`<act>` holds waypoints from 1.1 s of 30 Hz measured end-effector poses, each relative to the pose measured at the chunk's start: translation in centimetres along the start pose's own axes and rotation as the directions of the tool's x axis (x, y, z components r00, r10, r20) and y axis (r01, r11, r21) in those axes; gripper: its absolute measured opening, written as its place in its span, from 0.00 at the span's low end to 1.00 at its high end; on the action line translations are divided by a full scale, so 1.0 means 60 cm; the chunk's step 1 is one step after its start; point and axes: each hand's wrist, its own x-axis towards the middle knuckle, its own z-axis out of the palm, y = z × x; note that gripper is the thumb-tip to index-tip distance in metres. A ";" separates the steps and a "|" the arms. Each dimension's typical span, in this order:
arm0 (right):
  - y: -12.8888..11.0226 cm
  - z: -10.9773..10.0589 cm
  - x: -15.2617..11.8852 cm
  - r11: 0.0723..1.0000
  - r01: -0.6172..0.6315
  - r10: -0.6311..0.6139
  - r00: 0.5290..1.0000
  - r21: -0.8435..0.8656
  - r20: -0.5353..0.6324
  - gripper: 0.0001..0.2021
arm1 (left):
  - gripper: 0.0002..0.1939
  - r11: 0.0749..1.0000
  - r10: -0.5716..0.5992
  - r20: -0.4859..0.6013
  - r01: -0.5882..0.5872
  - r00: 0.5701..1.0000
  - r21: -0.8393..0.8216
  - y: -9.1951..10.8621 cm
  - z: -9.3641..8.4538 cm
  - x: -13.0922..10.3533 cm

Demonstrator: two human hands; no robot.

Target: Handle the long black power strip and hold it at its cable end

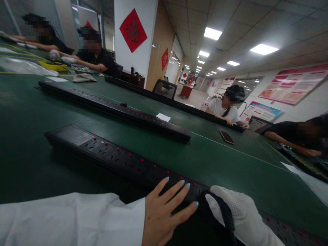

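Note:
A long black power strip (pixel 125 159) with a row of red indicator lights lies diagonally across the green table before me. My left hand (pixel 170 208), bare with pale blue nails, rests on the strip with its fingers spread. Just to its right, my right hand (pixel 239 212), in a white glove with a dotted grip, is closed on a black plug (pixel 222 208). The plug's ribbed cable end points down toward me. Its front is at the strip's top face, but I cannot tell whether the pins are inside a socket.
A second power strip (pixel 115 109) and a longer black bar (pixel 164 99) lie farther back. White paper (pixel 163 117) and a phone (pixel 227 137) are on the green table (pixel 205 157). Several people work around it, one person's hands on the bar. Plastic wrap (pixel 25 66) lies at far left.

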 end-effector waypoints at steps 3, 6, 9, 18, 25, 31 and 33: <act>0.010 -0.008 -0.020 1.000 -0.009 0.009 1.000 0.002 -0.015 0.08 | 0.35 1.000 0.020 0.074 -0.019 0.997 -0.015 -0.001 -0.008 -0.001; 0.018 -0.014 -0.035 1.000 -0.020 0.020 1.000 -0.022 -0.008 0.06 | 0.38 0.999 0.037 0.123 -0.035 0.992 -0.017 -0.002 -0.011 -0.002; 0.027 -0.031 -0.038 0.995 -0.091 0.088 0.993 -0.041 -0.078 0.07 | 0.39 0.999 0.037 0.138 -0.036 0.990 -0.014 -0.002 -0.009 -0.003; 0.003 -0.063 0.003 0.939 -0.321 0.314 0.946 0.121 0.075 0.07 | 0.41 0.998 0.061 0.137 -0.058 0.989 -0.025 -0.005 -0.012 -0.006; -0.019 -0.028 0.024 0.909 -0.355 0.284 0.910 0.216 0.302 0.09 | 0.40 0.998 0.056 0.119 -0.054 0.991 -0.020 -0.005 -0.011 -0.005; -0.017 -0.017 0.028 0.883 -0.420 0.305 0.853 0.211 0.423 0.13 | 0.40 0.998 0.051 0.103 -0.048 0.993 -0.038 -0.003 -0.007 -0.005; -0.016 -0.017 0.034 0.906 -0.385 0.281 0.856 0.174 0.435 0.14 | 0.41 0.998 0.057 0.111 -0.053 0.992 -0.040 -0.004 -0.009 -0.005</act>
